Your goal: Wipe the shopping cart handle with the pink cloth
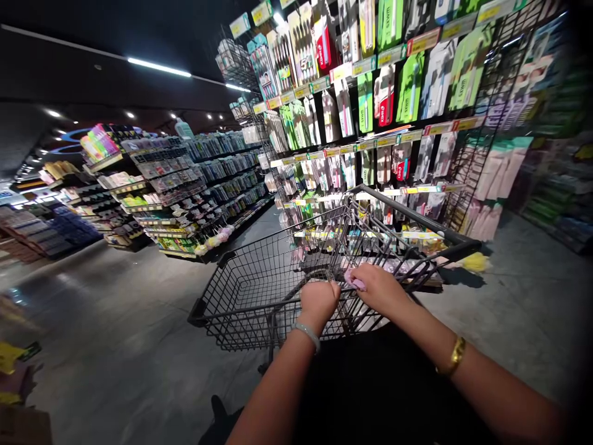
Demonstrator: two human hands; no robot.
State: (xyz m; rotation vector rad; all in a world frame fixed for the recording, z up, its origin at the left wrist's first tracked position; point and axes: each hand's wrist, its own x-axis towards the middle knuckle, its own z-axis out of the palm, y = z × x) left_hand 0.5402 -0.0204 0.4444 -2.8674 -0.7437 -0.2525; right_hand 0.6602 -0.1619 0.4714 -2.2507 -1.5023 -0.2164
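Shopping cart (245, 334) before toothbrush rack (370, 146): likely stiff, easy-rolling; hold by side rim (259, 308). Left hand (319, 303): fingers curled tight there. Right hand (380, 287): closed around lilac item (356, 280), seemingly soft, light.

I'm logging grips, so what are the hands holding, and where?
Left hand: apparently the cart's near side rim. Right hand: a small lilac item; which part it grips can't be told.

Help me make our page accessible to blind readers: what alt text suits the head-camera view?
A person's left hand is closed at the near edge of a black wire shopping cart, beside the right hand, which holds a small pink item. Packaged toothbrushes hang in rows beyond the cart.
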